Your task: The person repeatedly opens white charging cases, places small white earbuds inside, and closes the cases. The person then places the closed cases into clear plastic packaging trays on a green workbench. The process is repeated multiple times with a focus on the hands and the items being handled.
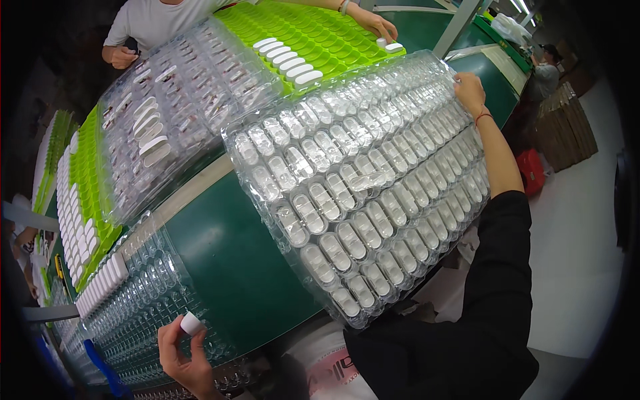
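My left hand (181,357) pinches a small white cap-like piece (192,324) between thumb and fingertips. It is above the near end of a clear plastic tray (157,277) with rows of small cells. White oblong pieces (103,283) stand in a row along that tray's far side. My right arm, in a black sleeve, stretches to the far right. There my right hand (471,93) has its fingers closed on the corner of a large clear blister tray (380,177). Rows of oval, pale-looking cells fill this tray, which slants over the green table.
The green table (240,247) shows between the trays. Across it, a co-worker in a white shirt (157,23) has hands near a clear tray (193,87) of small parts and a bright green tray (320,33) with white oval pieces. Another green tray (93,180) stands left. Cardboard (565,127) is stacked right.
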Action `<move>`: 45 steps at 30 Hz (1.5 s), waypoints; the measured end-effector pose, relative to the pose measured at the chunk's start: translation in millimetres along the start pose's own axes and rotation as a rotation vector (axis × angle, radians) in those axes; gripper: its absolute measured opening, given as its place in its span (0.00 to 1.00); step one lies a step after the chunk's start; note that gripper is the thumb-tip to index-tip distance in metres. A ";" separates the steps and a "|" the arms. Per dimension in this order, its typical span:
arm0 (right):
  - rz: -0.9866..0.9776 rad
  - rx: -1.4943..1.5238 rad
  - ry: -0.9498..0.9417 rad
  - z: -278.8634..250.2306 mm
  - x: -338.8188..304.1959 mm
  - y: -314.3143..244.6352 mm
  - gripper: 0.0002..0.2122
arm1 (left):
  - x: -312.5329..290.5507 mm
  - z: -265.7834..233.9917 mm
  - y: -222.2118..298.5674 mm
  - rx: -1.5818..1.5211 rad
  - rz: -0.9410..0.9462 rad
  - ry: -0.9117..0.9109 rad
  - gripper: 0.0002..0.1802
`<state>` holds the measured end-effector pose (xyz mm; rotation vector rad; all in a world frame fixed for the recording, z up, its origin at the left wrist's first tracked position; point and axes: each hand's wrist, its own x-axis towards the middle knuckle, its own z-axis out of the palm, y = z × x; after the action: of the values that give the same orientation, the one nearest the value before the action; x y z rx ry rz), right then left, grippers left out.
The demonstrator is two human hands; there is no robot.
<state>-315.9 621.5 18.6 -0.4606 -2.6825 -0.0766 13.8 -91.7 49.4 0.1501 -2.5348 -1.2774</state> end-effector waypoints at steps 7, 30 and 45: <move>-0.012 -0.261 -0.104 12.7 24.7 -11.0 0.10 | -15.9 13.5 18.4 -0.117 0.017 0.032 0.22; -0.641 1.630 -1.535 -153.3 -291.8 -406.4 0.09 | -30.7 62.4 21.7 -1.190 -0.483 0.101 0.23; -0.764 1.477 -1.437 -151.3 -303.5 -404.0 0.11 | -35.4 70.1 8.4 -1.159 -0.426 0.177 0.23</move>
<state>-129.5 128.5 38.5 1.4002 -2.6467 2.5193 26.2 -24.9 9.1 0.5050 -1.3102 -2.5067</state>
